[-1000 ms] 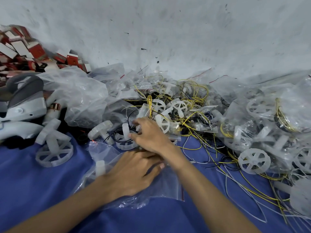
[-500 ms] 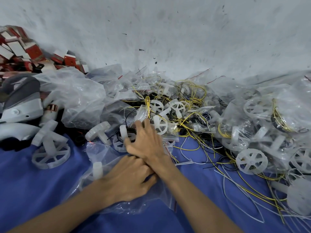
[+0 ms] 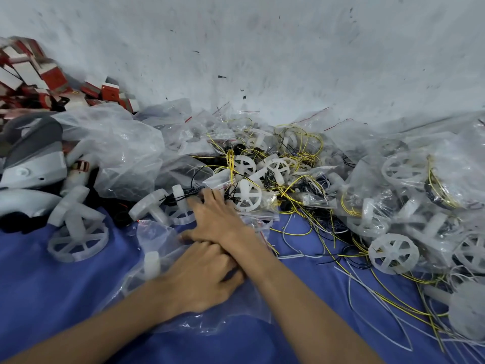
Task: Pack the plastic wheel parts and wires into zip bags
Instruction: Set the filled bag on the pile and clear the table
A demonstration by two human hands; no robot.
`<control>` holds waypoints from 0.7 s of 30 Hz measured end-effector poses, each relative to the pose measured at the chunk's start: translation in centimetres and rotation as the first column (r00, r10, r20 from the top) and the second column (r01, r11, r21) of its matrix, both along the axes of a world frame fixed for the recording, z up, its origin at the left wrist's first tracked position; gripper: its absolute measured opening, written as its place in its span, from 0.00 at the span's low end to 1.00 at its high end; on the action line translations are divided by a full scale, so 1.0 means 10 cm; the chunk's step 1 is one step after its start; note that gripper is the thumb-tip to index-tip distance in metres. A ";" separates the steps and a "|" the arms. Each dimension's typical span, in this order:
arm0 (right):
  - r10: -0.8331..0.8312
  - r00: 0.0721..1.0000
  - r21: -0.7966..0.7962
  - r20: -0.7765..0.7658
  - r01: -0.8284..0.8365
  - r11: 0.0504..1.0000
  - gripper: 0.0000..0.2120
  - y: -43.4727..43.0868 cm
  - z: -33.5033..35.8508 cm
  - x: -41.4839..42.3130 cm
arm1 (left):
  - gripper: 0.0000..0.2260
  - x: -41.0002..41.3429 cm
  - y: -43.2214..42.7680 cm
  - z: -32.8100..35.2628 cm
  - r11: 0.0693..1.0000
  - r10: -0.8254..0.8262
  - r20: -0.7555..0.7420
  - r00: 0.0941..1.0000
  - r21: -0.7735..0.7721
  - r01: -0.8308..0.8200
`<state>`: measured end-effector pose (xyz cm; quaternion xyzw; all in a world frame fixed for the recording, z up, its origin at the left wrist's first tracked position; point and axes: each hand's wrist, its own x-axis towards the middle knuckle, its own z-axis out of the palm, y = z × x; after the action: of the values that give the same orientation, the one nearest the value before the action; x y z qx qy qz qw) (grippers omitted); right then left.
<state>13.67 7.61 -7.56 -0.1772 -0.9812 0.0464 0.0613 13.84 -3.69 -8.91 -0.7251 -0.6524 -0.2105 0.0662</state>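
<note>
Clear, crumpled zip bag (image 3: 154, 237) on blue cloth (image 3: 52, 298), one white wheel part (image 3: 151, 264) inside. Left hand (image 3: 199, 282) grips the bag. Right hand (image 3: 217, 222) has straight, spread fingers touching black wires (image 3: 183, 197).

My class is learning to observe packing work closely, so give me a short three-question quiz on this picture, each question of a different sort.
1. True or false: the left hand rests on a clear bag.
2. The cloth under the parts is: A red, B blue, C green?
3. Fill in: the right hand reaches toward a white wheel tangled in ___ wires.
Key: 1 true; 2 B; 3 black.
</note>
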 end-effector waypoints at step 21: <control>-0.393 0.758 -0.739 -0.520 -0.168 0.652 0.13 0.30 0.54 0.92 | 0.27 -0.04 0.05 -0.07 0.997 0.066 0.089 0.994 -0.035 -0.063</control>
<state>22.89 10.57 -2.11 -0.2242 -0.7748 0.4992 0.3167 13.40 -3.19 -9.62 -0.6942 -0.6812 -0.2303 0.0316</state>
